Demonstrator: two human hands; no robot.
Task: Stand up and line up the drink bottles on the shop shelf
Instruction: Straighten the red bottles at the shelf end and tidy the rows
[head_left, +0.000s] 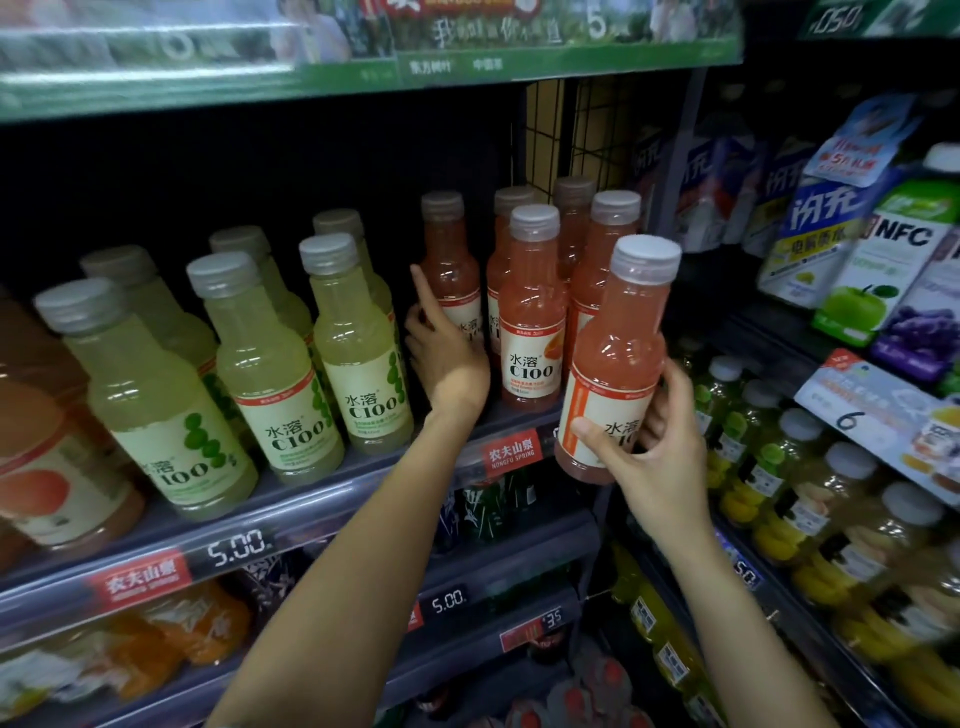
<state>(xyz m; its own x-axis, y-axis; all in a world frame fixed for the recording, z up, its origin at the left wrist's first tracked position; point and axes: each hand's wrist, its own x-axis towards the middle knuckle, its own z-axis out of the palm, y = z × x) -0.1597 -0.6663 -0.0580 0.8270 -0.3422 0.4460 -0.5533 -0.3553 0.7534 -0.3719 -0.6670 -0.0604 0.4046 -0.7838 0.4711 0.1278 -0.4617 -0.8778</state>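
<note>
Head view
Held bottle (615, 358): pink drink, grey cap, cream C100 label; upright with a slight tilt, off the shelf's near edge at its right end.
Pink bottles (532, 312): five stand upright on the right of the shelf, in loose rows running far.
Green bottles (267, 364): pale green, same caps and labels, upright to the left.
Shelf (322, 499): dark, with a price strip reading 5.00 on its near edge.
Surroundings: cartons (883, 249) on the right bay; yellow bottles (779, 499) below them.
Right hand (654, 447): fingers and thumb wrapped round the held bottle's label.
Left hand (447, 358): around the far-left pink bottle (451, 270), forefinger straight up beside it; the other fingers are hidden.
</note>
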